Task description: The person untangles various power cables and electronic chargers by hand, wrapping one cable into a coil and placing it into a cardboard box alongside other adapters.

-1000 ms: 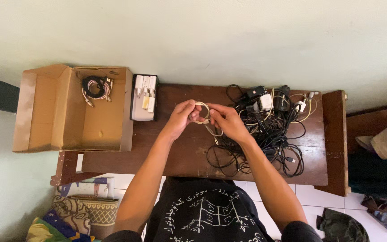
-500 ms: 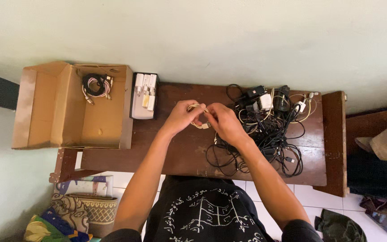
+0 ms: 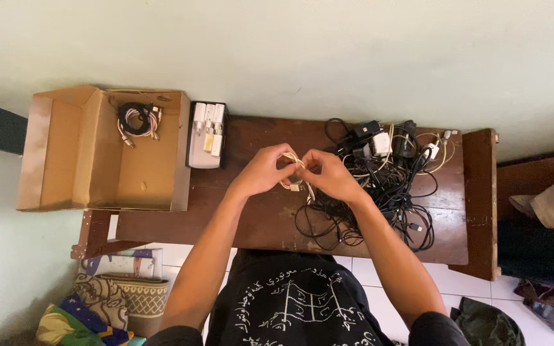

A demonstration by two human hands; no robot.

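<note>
Since the earlier frame the hands have drawn closer together, hiding more of the cable. The wooden table (image 3: 238, 218) is bearing a cardboard box (image 3: 72, 160) at its left end and a black cable tangle (image 3: 379, 186) on the right. At its middle, the left hand (image 3: 261, 170) and right hand (image 3: 328, 174) are pinching a coiled white cable (image 3: 292, 160), fingers closed on it.

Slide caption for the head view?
Both hands coil a white cable over a wooden table beside tangled black cables.
</note>
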